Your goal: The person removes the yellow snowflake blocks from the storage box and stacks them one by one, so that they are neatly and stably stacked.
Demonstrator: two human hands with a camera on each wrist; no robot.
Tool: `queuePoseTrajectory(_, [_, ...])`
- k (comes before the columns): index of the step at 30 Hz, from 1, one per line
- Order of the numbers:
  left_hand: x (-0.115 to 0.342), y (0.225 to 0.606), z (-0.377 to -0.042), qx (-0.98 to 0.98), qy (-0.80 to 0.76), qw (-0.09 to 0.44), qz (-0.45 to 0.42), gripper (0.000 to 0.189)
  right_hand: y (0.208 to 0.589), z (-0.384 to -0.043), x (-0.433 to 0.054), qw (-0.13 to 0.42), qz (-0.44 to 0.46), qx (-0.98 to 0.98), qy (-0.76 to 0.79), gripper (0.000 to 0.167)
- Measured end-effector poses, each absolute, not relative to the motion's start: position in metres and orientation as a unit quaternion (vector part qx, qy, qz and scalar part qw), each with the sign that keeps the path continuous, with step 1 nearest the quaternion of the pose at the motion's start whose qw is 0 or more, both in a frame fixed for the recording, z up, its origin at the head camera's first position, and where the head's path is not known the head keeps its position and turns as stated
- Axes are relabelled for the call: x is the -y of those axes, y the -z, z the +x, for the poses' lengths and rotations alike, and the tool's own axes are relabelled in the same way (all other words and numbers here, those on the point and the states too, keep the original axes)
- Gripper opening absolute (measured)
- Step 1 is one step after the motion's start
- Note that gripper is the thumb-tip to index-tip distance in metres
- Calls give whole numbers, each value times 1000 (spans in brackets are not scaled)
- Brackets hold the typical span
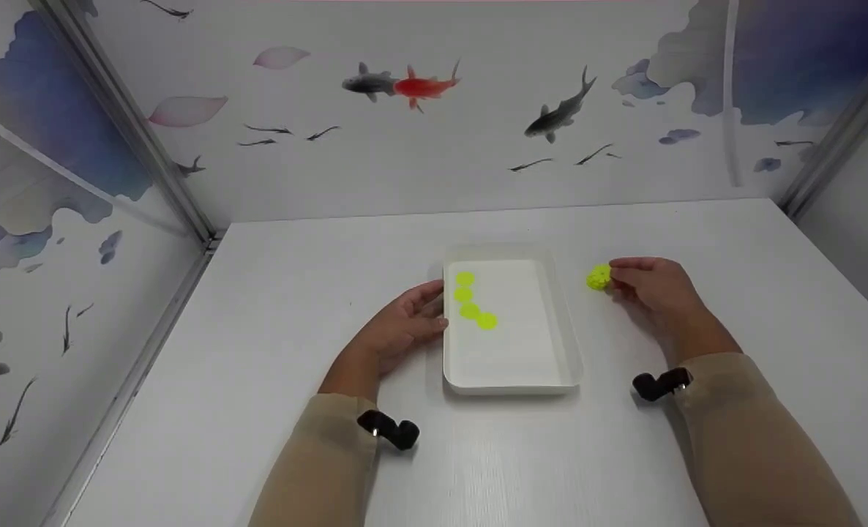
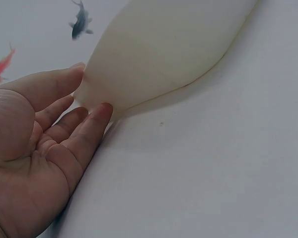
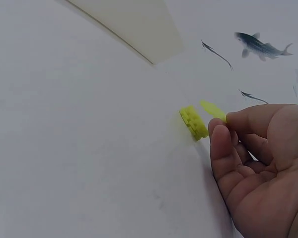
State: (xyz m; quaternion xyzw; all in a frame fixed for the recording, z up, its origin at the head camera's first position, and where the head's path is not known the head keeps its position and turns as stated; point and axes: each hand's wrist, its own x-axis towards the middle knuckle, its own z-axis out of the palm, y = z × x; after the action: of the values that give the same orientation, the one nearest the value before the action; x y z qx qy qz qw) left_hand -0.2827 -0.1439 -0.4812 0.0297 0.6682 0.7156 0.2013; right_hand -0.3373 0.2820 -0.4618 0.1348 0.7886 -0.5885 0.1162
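Note:
A white rectangular tray (image 1: 511, 366) with low walls lies on the table, and several flat yellow discs (image 1: 470, 311) form a bent line in its left part. Against the tray's left side rests my left hand (image 1: 408, 322); its thumb and fingertips touch the outer wall (image 2: 154, 54) in the left wrist view. To the right of the tray, my right hand (image 1: 653, 285) pinches a thin yellow disc (image 3: 212, 109) between thumb and fingertips. Just beside it on the table stands a short round yellow piece (image 3: 192, 123) with a notched side.
The white table (image 1: 295, 293) meets panels printed with fish at the back (image 1: 434, 161) and left. Metal posts (image 1: 163, 146) stand at its back corners. A black camera (image 1: 661, 384) sits at each sleeve cuff.

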Motion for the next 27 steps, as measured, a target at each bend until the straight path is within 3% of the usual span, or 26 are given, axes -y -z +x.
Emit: queuePoseTrajectory(27, [143,480,-282,-664,-719,201,26,80,463,-339,-279,115,148,-818,544,47])
